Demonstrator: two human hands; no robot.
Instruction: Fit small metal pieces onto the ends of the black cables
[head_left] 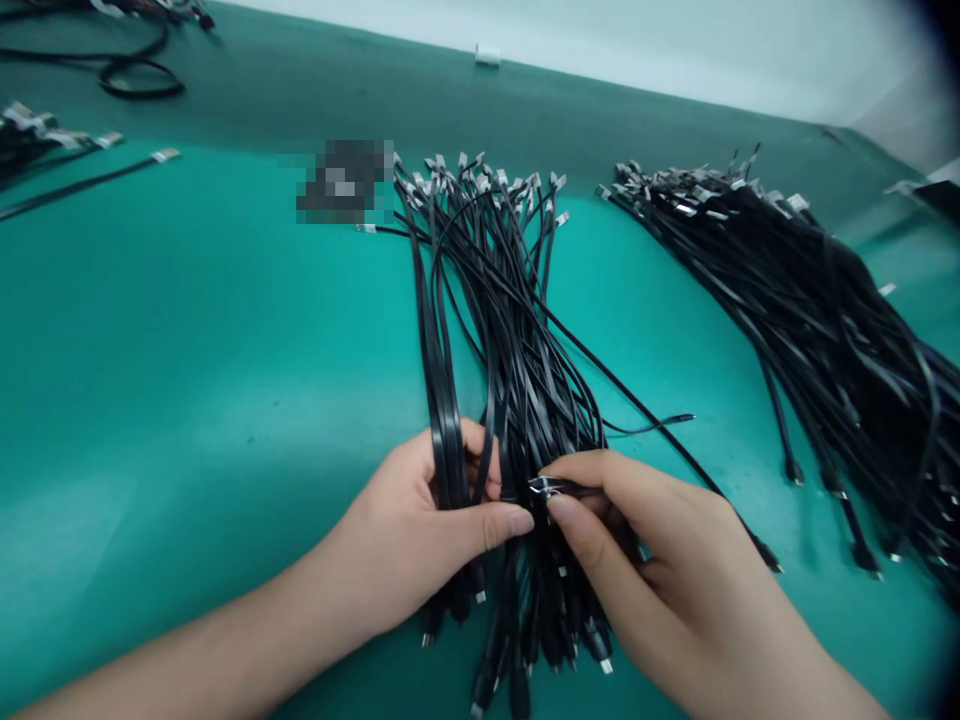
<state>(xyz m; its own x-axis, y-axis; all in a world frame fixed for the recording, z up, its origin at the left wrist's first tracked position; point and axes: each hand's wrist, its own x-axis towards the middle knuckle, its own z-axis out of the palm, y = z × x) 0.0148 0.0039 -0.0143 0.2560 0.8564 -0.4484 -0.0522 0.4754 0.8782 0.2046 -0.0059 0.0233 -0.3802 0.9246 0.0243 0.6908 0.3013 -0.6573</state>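
A bundle of flat black cables (pixel 517 330) lies lengthwise in front of me, silver plugs at its far end and small black-bodied connectors at its near end. Several of the cables on its left side pass through my left hand (pixel 442 500), whose fingers curl around them with the thumb stretched across toward the middle. Over the bundle's right side, my right hand (pixel 645 540) pinches a small black piece with a shiny metal end (pixel 541 487) between thumb and forefinger. Its exact kind is unclear. The remaining right fingers are partly hidden behind the thumb.
A larger heap of black cables (pixel 825 300) spreads along the right. More cables with silver plugs (pixel 67 140) lie at the left edge, and a looped black cable (pixel 142 75) sits at the back left. The green table (pixel 187 350) meets a white surface behind. A pixelated patch covers something beside the bundle.
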